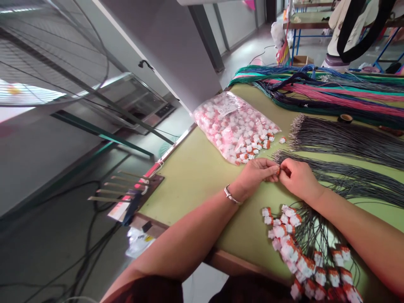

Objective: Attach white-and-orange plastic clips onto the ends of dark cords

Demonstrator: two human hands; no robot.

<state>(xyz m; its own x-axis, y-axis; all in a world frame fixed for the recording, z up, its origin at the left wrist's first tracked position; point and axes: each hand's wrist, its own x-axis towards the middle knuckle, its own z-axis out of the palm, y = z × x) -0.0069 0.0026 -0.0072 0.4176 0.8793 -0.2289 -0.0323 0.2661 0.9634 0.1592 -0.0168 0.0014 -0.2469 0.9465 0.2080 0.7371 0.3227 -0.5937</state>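
Note:
My left hand [260, 170] is closed in a pinch on a small connector [278, 171], whose orange part shows at the fingertips. Right beside it, my right hand [298, 176] is also pinched shut, fingertips against the connector. A dark sliver between them looks like the end of a black wire; most of it is hidden by the fingers. Just behind the hands lies a bundle of loose black wires [341, 172] with bare-looking tips. Below my right forearm, wired white-and-orange connectors [287, 248] lie in a fanned heap, their black wires running under the arm.
A clear plastic bag [227, 122] full of connectors lies beyond my left hand, with one loose connector [283, 140] near it. More black wires [347, 136], a tape roll [345, 118] and coloured cables [315, 90] fill the far right. A pronged rack [135, 189] sits at the table's left edge.

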